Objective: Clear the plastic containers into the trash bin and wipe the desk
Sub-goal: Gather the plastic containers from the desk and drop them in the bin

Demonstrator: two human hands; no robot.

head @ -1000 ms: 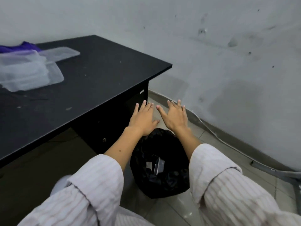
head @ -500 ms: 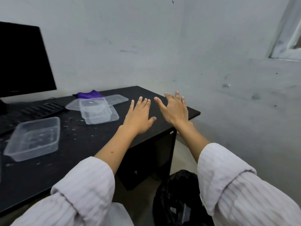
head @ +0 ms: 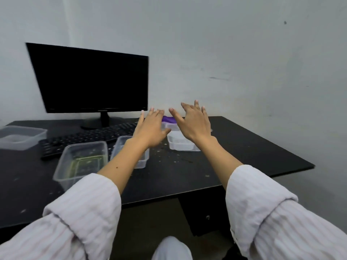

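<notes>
Several clear plastic containers stand on the black desk (head: pixel 234 158). One with greenish residue (head: pixel 82 160) is near the front left, another (head: pixel 139 162) lies partly under my left forearm, a third (head: pixel 20 136) sits at the far left. A stack of containers and lids (head: pixel 181 142) is further back, with a purple cloth (head: pixel 169 119) behind it. My left hand (head: pixel 152 128) and right hand (head: pixel 193 122) hover side by side above that stack, fingers spread, holding nothing. The trash bin is out of view.
A dark monitor (head: pixel 90 81) stands at the back left of the desk with a black keyboard (head: pixel 84 139) in front of it. Crumbs are scattered on the desk between the containers. A drawer unit (head: pixel 204 212) sits under the desk's right side.
The view has swung up and left from the trash bin on the floor to the desk. Both empty hands have travelled from above the bin to over the container stack.
</notes>
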